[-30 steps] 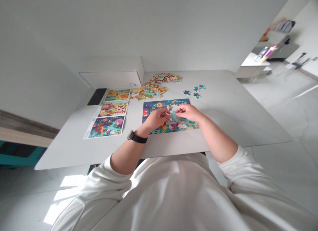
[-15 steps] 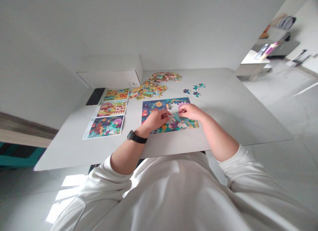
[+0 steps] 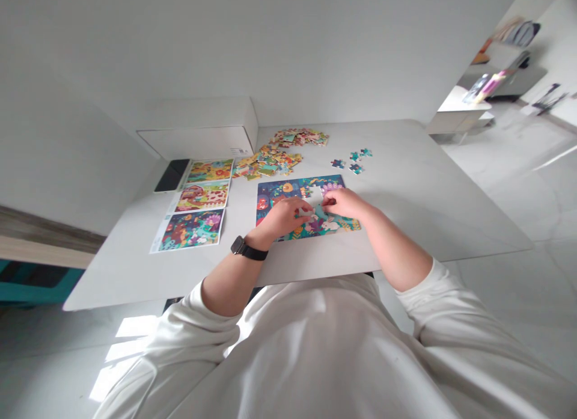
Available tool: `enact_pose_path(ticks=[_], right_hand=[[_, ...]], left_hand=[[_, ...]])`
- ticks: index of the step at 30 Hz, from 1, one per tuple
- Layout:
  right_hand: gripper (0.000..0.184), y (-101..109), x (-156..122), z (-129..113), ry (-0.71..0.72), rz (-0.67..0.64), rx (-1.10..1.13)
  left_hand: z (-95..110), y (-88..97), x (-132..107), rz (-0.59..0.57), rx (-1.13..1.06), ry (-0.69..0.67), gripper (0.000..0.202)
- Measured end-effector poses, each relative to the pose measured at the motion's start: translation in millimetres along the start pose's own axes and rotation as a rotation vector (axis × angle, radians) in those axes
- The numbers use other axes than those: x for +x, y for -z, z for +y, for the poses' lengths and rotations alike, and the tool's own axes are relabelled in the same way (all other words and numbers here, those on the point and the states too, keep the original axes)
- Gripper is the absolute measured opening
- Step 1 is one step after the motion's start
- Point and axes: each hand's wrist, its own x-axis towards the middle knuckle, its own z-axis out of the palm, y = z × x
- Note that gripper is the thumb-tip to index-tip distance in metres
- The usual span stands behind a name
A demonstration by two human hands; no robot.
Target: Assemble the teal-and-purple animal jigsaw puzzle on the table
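A mostly assembled jigsaw puzzle (image 3: 293,186) of dark blue and teal animal pictures lies on the table, with a white gap in its upper right part. My left hand (image 3: 286,216), wearing a black watch, rests over its lower left half; the fingers are bent, thumb and forefinger apart, and nothing shows between them. On the right side of the gap, my right hand (image 3: 341,202) has its fingertips pinched together at a teal puzzle piece (image 3: 320,212), partly hidden by them. Several loose blue-teal pieces (image 3: 356,168) lie beyond the puzzle to the right.
Two heaps of loose pieces, a yellowish one (image 3: 270,162) and a reddish one (image 3: 300,137), lie behind the puzzle. Three picture sheets (image 3: 193,229) line the left side, beside a black phone (image 3: 172,175). A white box (image 3: 198,142) stands against the wall.
Both hands stay over the puzzle with only tiny finger shifts. The left fingers have parted slightly from the thumb. The loose pieces have not moved.
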Motion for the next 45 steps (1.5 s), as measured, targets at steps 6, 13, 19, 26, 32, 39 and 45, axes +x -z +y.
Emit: enact_pose_path(ticks=[6, 13, 19, 26, 32, 39, 45], right_hand=[[0.011, -4, 0, 3, 0.030, 0.014, -0.073], [0.012, -1, -1, 1, 0.007, 0.073, -0.076], [0.017, -2, 1, 5, -0.062, 0.062, -0.130], [0.012, -6, 2, 6, -0.054, 0.060, -0.178], [0.018, -1, -1, -3, -0.080, 0.018, -0.191], [0.023, -2, -1, -7, -0.076, -0.016, -0.238], [0.026, 12, 3, -5, -0.035, -0.120, -0.160]], left_hand=[[1, -3.0, -1, -0.014, 0.053, -0.082, 0.022], [-7, -10.0, -2, -0.082, 0.136, -0.177, 0.027], [-3, -12.3, -6, -0.097, 0.144, -0.216, 0.027], [2, -14.6, -6, -0.076, 0.128, -0.203, 0.025], [2, -16.3, -7, -0.093, 0.134, -0.210, 0.027], [1, -13.0, -8, -0.099, 0.177, -0.201, 0.027], [0, -10.1, -6, -0.099, 0.165, -0.259, 0.025]])
